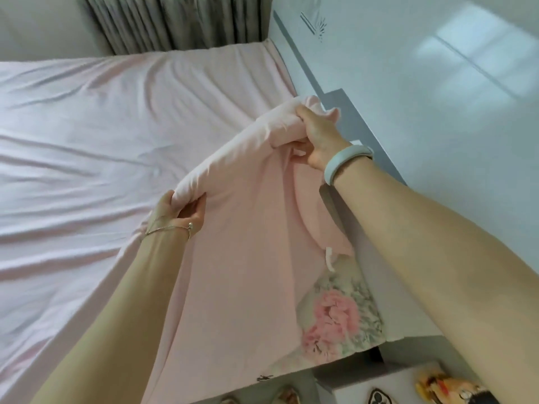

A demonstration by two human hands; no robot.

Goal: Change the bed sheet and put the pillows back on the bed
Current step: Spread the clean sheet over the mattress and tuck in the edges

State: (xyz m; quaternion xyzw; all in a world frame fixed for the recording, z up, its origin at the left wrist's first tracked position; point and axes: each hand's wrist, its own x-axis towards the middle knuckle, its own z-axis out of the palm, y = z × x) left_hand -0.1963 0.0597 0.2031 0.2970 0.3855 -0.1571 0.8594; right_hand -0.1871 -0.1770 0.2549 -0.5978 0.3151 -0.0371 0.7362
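We hold a pale pink bed sheet (122, 147) with both hands; it is smooth, slightly glossy cloth, spread over most of the bed and creased in long shallow folds that run across the mattress from the left edge of view toward our hands. The near corner of the sheet is lifted off the bed into a raised ridge; this ridge has its long axis running diagonally, from our left hand (178, 211) low and near us up to our right hand (315, 141) by the headboard (364, 135); below the ridge the cloth hangs down toward us as a loose pink panel. Our left hand grips the lower end of the ridge, its fingers (192, 208) curled under the fold and the thumb on top; our right hand grips the upper end, fingers bunched round a wad of cloth. A thin bracelet (169, 227) sits on the left wrist and a pale band (347, 161) on the right. Under the hanging panel, a mattress corner with a floral pink and green print (341, 319) shows bare, beside the white headboard. Grey curtains (175, 21) hang beyond the far side of the bed; at the bottom right lie a few small objects we cannot identify.
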